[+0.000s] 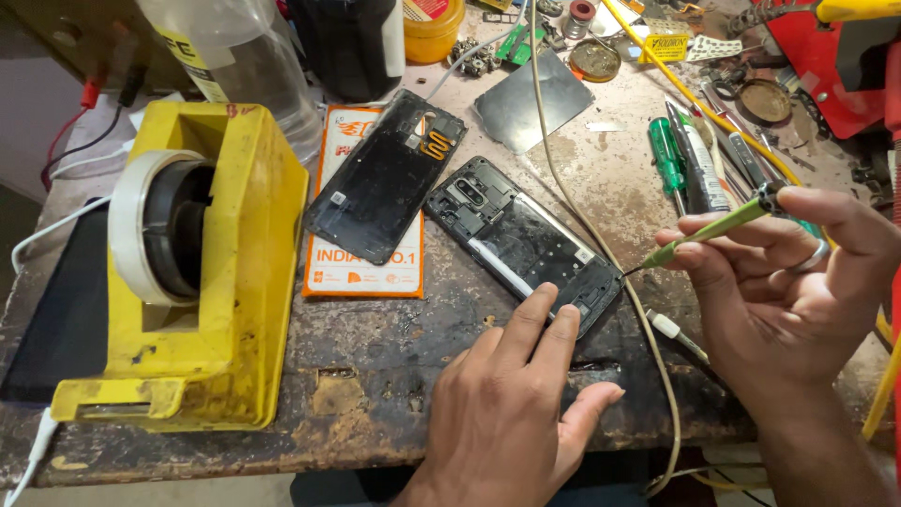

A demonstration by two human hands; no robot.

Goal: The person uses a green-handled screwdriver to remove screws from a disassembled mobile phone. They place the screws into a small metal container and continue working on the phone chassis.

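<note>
The person's left hand [507, 413] is lying released, two fingertips [542, 296] pressing the near edge of the opened phone frame [521, 242] lying at the worn bench's [375, 376] centre. At three o'clock, the right hand [798, 282] is grasping a green screwdriver [713, 225], its tip touching the frame's right edge. The detached back cover [385, 178] is lying at eleven o'clock, a yellow tape dispenser [216, 272] at nine.

Bare, worn tabletop [375, 376] lies open between the bulky yellow tape dispenser [202, 272] at the left and the opened black phone frame [526, 244]. A pale cable [572, 202] crosses beside the frame; green-handled screwdrivers [668, 160] and scattered tools crowd the right.
</note>
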